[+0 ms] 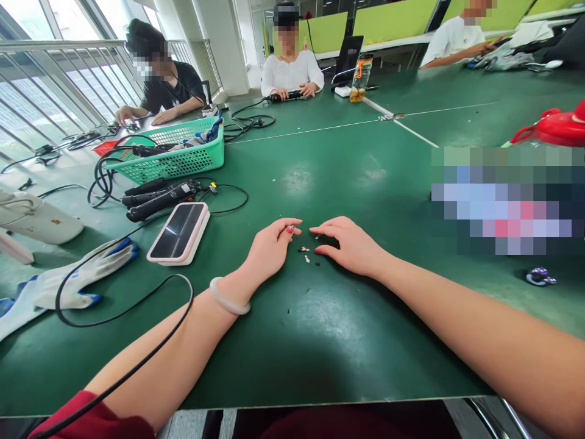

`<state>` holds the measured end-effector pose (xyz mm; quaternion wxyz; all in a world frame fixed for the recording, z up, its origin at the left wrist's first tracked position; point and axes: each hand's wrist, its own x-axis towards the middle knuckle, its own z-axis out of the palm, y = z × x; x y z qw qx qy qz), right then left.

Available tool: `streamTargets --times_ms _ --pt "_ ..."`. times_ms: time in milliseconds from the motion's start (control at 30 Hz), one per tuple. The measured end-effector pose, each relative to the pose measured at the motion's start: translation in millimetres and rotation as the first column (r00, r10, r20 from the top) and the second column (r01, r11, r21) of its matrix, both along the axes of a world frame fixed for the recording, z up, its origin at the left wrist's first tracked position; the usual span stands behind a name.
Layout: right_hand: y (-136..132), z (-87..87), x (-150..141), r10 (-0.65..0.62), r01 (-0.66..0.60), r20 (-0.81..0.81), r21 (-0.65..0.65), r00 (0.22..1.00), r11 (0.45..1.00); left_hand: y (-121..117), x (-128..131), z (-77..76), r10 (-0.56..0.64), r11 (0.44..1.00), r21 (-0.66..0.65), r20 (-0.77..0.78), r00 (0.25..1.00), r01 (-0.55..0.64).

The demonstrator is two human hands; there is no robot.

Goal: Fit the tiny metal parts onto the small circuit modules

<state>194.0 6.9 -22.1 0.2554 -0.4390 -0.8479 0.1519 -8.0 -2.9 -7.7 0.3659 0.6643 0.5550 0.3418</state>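
Observation:
My left hand (272, 247) is pinched, thumb against forefinger, around a small silvery metal piece (290, 227) too tiny to name. My right hand (350, 247) rests on the green table with thumb and forefinger spread apart. A small dark bit (318, 236) lies beneath its fingertips. Between the hands several tiny parts lie loose, among them a black-and-silver piece (303, 249), a silvery piece (307, 259) and a short black piece (317, 264). Their exact kind is too small to make out.
Left of my arm lie a phone (178, 231), black cabled tools (159, 198), a glove (77, 274) and a green basket (178, 161). A black cable (183, 317) crosses my left forearm. A purple trinket (539, 276) lies at right. Several people sit around the table (320, 353).

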Motion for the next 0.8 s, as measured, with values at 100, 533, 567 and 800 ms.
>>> streamTargets --times_ms 100,533,567,800 --pt "-1.5 2.3 -0.7 0.109 -0.11 -0.011 -0.046 0.994 0.993 -0.6 0.6 -2.1 0.028 1.0 0.0 -0.022 0.999 -0.028" --pt "-11.7 -0.2 -12.2 0.254 -0.256 0.044 0.04 0.966 0.966 -4.0 1.0 6.3 0.091 0.992 0.098 -0.104 0.99 -0.08" --pt "-11.4 -0.5 -11.8 0.243 -0.244 0.038 0.022 0.969 0.969 -4.2 0.9 6.7 0.085 0.993 0.097 -0.117 0.989 -0.074" --pt "-9.5 0.7 -10.5 0.186 -0.187 -0.016 -0.034 0.982 0.982 -3.2 2.8 3.7 -0.033 0.998 0.046 -0.049 0.998 0.035"
